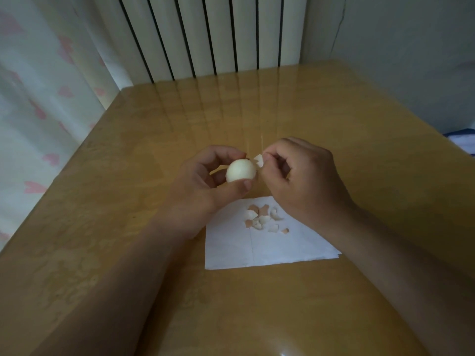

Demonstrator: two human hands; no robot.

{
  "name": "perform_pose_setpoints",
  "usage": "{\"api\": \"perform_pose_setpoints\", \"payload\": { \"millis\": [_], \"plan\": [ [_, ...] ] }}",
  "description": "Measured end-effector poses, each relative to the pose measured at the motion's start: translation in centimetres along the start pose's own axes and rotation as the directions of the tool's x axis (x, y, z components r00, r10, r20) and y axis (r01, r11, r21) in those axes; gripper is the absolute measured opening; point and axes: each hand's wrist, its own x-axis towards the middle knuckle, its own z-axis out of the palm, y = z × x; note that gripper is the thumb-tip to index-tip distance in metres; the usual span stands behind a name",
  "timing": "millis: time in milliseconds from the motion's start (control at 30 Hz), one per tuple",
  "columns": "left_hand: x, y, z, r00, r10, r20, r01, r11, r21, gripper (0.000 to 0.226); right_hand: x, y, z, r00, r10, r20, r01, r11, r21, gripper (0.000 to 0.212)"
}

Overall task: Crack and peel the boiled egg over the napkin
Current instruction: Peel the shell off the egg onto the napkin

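My left hand (203, 186) holds the boiled egg (240, 170) between thumb and fingertips, above the table just behind the napkin. The side of the egg that shows is smooth, white and bare. My right hand (300, 181) pinches a shell fragment (259, 160) right at the egg's right end, fingers curled shut on it. A white paper napkin (231, 250) lies flat on the table below the hands. Several brown and white shell pieces (262, 218) lie in a small heap on its far part.
The wooden table (128, 201) has a glossy top. A white radiator (205, 34) stands behind its far edge, a curtain (38, 98) with pink hearts hangs at the left, and a blue and white object (462, 142) shows at the right edge.
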Motion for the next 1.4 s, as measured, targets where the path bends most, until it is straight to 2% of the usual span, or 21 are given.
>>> {"api": "perform_pose_setpoints", "payload": {
  "millis": [100,267,333,433,533,633,700,767,867,1000,1133,1300,1400],
  "plan": [
    [0.0,0.0,-0.3,1.0,-0.021,0.002,0.021,0.998,-0.052,0.037,0.1,0.2,-0.6,0.998,0.028,0.06,-0.029,0.999,0.017,0.018],
    [0.3,0.0,-0.6,0.999,-0.039,0.031,0.046,0.961,-0.273,0.038,0.1,0.3,-1.4,0.936,-0.089,0.341,0.032,0.985,0.168,0.015],
    [0.4,0.1,-0.7,0.998,-0.055,0.02,0.059,0.943,-0.329,0.036,0.0,0.2,-1.4,0.919,-0.09,0.384,0.019,0.982,0.186,0.013],
    [0.4,0.2,-0.7,0.997,-0.081,0.004,0.077,0.933,-0.351,0.031,-0.2,0.2,-1.3,0.898,-0.039,0.439,-0.044,0.983,0.178,0.022],
    [0.4,0.0,-0.5,0.996,-0.093,-0.005,0.087,0.947,-0.308,0.033,-0.2,0.3,-1.2,0.917,-0.029,0.398,-0.045,0.983,0.177,0.01],
    [0.4,0.1,-0.6,0.995,-0.095,0.018,0.097,0.954,-0.283,0.049,0.0,0.3,-1.3,0.936,0.062,0.346,-0.139,0.969,0.204,0.02],
    [0.4,0.1,-0.7,0.995,-0.082,0.048,0.092,0.955,-0.282,0.06,0.2,0.1,-1.4,0.935,0.174,0.309,-0.27,0.914,0.302,0.026],
    [0.3,0.2,-0.6,0.994,-0.063,0.085,0.085,0.956,-0.28,0.069,0.4,-0.1,-1.5,0.908,0.27,0.321,-0.389,0.828,0.404,0.021],
    [0.1,0.1,-0.3,0.995,-0.048,0.089,0.065,0.977,-0.204,0.069,0.3,-0.3,-1.3,0.873,0.304,0.381,-0.467,0.748,0.472,0.015],
    [-0.1,0.2,-0.1,0.999,-0.027,0.043,0.029,0.998,-0.052,0.056,0.2,-0.3,-1.1,0.87,0.294,0.396,-0.475,0.718,0.508,0.01],
    [-0.4,0.6,0.3,1.0,-0.022,0.012,0.023,0.999,-0.029,0.054,0.1,-0.1,-1.0,0.881,0.275,0.385,-0.452,0.729,0.515,0.012],
    [-0.3,0.5,0.3,1.0,0.023,0.001,-0.023,0.997,0.073,0.052,-0.2,0.2,-0.6,0.923,0.227,0.311,-0.349,0.834,0.427,0.015],
    [-0.4,0.3,0.5,0.998,0.061,-0.014,-0.06,0.994,0.093,0.048,-0.4,0.2,-0.5,0.965,0.149,0.217,-0.213,0.926,0.312,0.016]
  ]
}}
